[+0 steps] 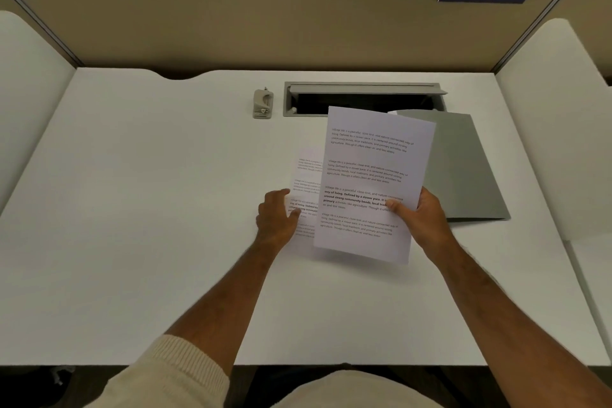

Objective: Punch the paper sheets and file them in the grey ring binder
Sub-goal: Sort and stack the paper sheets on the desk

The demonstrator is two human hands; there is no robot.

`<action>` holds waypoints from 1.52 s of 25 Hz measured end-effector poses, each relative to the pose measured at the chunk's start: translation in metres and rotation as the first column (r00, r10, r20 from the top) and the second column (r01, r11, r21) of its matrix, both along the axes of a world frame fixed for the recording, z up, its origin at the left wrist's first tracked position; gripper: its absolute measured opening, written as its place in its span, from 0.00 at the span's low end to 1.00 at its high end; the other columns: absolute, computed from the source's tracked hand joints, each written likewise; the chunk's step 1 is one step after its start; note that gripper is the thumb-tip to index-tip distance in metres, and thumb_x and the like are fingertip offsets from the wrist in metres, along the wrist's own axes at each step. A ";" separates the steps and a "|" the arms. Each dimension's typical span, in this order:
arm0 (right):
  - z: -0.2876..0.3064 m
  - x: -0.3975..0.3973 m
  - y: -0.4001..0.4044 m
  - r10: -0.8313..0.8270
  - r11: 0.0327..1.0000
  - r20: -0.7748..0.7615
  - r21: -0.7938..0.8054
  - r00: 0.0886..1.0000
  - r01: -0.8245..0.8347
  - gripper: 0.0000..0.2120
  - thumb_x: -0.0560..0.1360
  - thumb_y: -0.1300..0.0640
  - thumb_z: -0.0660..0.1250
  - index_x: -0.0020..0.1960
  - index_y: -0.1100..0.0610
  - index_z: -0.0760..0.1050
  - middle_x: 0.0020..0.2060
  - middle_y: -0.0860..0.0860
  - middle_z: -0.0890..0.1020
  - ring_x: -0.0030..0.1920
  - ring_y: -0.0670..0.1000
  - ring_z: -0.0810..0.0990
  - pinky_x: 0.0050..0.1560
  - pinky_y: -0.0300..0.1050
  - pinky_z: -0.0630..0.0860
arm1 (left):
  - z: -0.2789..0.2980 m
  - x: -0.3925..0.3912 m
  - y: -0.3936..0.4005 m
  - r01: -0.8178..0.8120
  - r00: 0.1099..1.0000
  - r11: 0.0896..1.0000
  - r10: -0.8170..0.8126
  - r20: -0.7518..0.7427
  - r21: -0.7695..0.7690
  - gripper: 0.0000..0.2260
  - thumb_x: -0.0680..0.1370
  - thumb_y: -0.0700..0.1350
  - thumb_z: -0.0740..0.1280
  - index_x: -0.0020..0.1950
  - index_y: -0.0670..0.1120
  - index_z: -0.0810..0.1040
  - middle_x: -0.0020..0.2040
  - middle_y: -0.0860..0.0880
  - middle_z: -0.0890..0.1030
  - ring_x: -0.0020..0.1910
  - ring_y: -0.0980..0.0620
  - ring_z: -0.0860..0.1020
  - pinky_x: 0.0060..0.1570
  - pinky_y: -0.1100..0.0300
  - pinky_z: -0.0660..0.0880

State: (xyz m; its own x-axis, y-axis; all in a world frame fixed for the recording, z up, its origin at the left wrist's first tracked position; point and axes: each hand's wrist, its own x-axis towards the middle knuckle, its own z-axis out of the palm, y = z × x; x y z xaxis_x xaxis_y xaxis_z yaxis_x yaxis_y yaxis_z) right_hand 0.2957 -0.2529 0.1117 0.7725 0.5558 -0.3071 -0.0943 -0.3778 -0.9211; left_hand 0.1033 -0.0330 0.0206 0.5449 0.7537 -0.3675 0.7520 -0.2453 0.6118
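On the counter (165, 209), seen from the head camera, everything sits near the hole punch (263, 104). The right hand (420, 219) pinches a printed sheet (371, 182), thumb on its face and fingers behind, lifted and tilted, nearer the person and right of the punch. The left hand (276, 212), fingers loosely bent, rests fingertips on a second sheet (306, 189) lying flat, partly under the raised one; it seems to steady that sheet, not grasp it. The grey ring binder (463, 169) lies closed, right of the punch and touching the lifted sheet's far edge in view. The cable tray (361, 98) is just right of the punch. The step looks like gathering the sheets; punching is not yet done. Next, the edges want squaring, then carrying left and away to the punch.
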 end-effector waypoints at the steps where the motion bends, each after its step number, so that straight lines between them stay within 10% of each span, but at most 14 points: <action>1: -0.002 0.002 -0.004 0.004 1.000 -0.005 -0.008 1.000 -0.004 0.18 0.76 0.59 0.74 0.63 0.49 0.76 0.55 0.45 0.84 0.52 0.48 0.85 0.50 0.47 0.83 | -0.002 0.001 -0.001 0.153 0.985 0.984 -0.144 -0.096 0.095 0.27 0.82 0.52 0.65 0.80 0.50 0.63 0.80 0.48 0.62 0.78 0.43 0.62 0.75 0.42 0.62; 5: -0.009 0.007 -0.013 0.003 1.000 -0.037 -0.025 0.999 -0.004 0.18 0.76 0.59 0.74 0.63 0.49 0.76 0.55 0.45 0.84 0.53 0.49 0.85 0.52 0.50 0.83 | -0.014 -0.011 -0.001 0.456 0.859 0.883 -0.403 -0.314 0.114 0.32 0.84 0.60 0.55 0.84 0.52 0.48 0.84 0.55 0.44 0.83 0.46 0.43 0.79 0.40 0.43; 12: -0.021 0.007 -0.011 0.043 0.997 -0.063 -0.061 0.997 -0.047 0.17 0.76 0.60 0.73 0.62 0.47 0.77 0.54 0.46 0.85 0.52 0.49 0.85 0.55 0.54 0.83 | -0.022 -0.058 0.011 0.406 0.882 0.907 -0.358 -0.307 0.111 0.39 0.80 0.64 0.62 0.84 0.53 0.46 0.84 0.54 0.41 0.83 0.47 0.40 0.77 0.39 0.38; 23: -0.045 -0.008 0.005 0.123 0.971 -0.061 -0.198 0.990 -0.133 0.22 0.75 0.54 0.74 0.67 0.50 0.74 0.58 0.51 0.83 0.52 0.53 0.84 0.53 0.57 0.83 | -0.022 -0.130 0.048 0.151 0.962 0.983 -0.122 -0.245 0.101 0.37 0.76 0.60 0.71 0.82 0.56 0.60 0.84 0.54 0.49 0.83 0.47 0.47 0.78 0.39 0.44; 29: -0.047 -0.016 0.012 0.124 0.965 -0.083 -0.221 0.989 -0.139 0.22 0.76 0.53 0.74 0.68 0.50 0.73 0.57 0.51 0.82 0.52 0.54 0.84 0.51 0.55 0.84 | -0.012 -0.110 0.051 -0.080 0.984 0.981 0.106 -0.141 0.178 0.31 0.75 0.59 0.74 0.73 0.50 0.69 0.75 0.50 0.70 0.73 0.43 0.68 0.70 0.40 0.65; 38: -0.050 -0.017 0.008 0.102 0.956 -0.077 -0.268 0.992 -0.119 0.22 0.76 0.53 0.73 0.68 0.51 0.72 0.58 0.52 0.82 0.52 0.55 0.84 0.51 0.56 0.83 | 0.002 -0.063 0.055 -0.150 0.932 0.959 0.219 -0.290 0.242 0.39 0.67 0.61 0.79 0.69 0.42 0.68 0.65 0.42 0.71 0.63 0.39 0.73 0.60 0.44 0.75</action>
State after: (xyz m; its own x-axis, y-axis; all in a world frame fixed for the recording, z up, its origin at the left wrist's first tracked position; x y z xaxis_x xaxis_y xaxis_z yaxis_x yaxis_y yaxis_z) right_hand 0.2785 -0.2449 0.0620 0.6856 0.5254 -0.5038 -0.0915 -0.6245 -0.7757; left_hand 0.0405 0.0219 0.0223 0.2731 0.9087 -0.3157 0.9399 -0.1822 0.2886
